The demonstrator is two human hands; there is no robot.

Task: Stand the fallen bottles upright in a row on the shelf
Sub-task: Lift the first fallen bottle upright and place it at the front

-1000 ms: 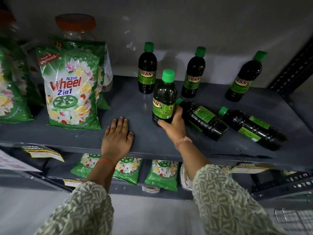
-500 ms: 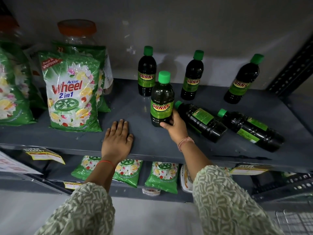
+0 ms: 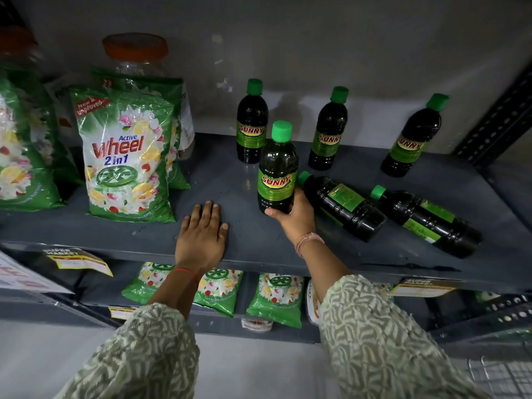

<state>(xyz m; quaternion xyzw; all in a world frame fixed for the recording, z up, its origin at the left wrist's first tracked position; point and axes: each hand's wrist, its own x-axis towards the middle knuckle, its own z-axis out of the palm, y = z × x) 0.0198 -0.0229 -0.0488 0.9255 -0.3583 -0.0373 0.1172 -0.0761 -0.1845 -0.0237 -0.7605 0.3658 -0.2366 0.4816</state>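
Note:
My right hand [image 3: 296, 216] grips the base of a dark green-capped Sunny bottle [image 3: 277, 168], which stands upright at the middle of the grey shelf [image 3: 236, 180]. Three more such bottles stand along the back wall: one at the left [image 3: 252, 122], one in the middle [image 3: 328, 129], one at the right [image 3: 413, 136]. Two bottles lie on their sides to the right of my hand, the nearer one [image 3: 342, 205] and the farther one [image 3: 426, 221], caps pointing left. My left hand [image 3: 201, 234] rests flat on the shelf's front, fingers spread, holding nothing.
Green Wheel detergent bags [image 3: 126, 162] stand on the shelf's left, with an orange-lidded clear jar [image 3: 135, 56] behind them. Smaller detergent packets [image 3: 276, 298] lie on the lower shelf. A perforated black upright [image 3: 495, 119] bounds the right side. A wire basket [image 3: 501, 375] is at bottom right.
The held bottle has turned so its Sunny label faces me, and my right hand has slid down to its base. My left hand has stayed flat on the shelf.

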